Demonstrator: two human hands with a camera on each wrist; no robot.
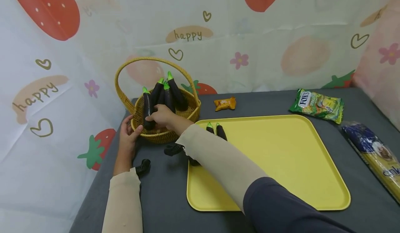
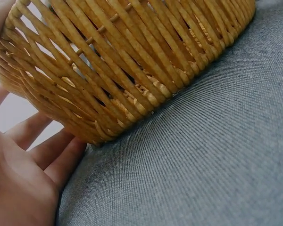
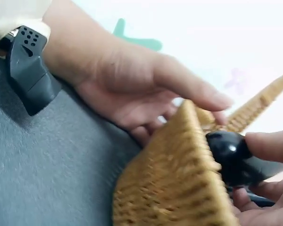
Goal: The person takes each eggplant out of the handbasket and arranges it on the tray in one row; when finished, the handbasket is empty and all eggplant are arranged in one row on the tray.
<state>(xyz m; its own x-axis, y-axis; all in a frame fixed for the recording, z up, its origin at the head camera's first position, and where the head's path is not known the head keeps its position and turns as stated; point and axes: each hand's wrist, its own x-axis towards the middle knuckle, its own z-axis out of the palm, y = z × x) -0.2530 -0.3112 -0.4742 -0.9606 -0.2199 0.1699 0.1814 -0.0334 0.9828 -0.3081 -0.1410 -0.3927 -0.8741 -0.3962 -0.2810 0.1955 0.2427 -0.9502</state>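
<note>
In the head view, at least four eggplants [image 1: 178, 96] are seen in one wicker basket [image 1: 160, 138] and two on one yellow tray [image 1: 281, 156]; in the left wrist's, the basket's side is held by the left hand [image 2: 19, 172], fingers spread; in the right wrist's, one eggplant [image 3: 226, 157] is pinched by the right hand [image 3: 273, 214].

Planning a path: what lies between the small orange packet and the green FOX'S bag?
Only bare grey tabletop; the yellow tray sits nearer the camera, as the head view shows.
</note>
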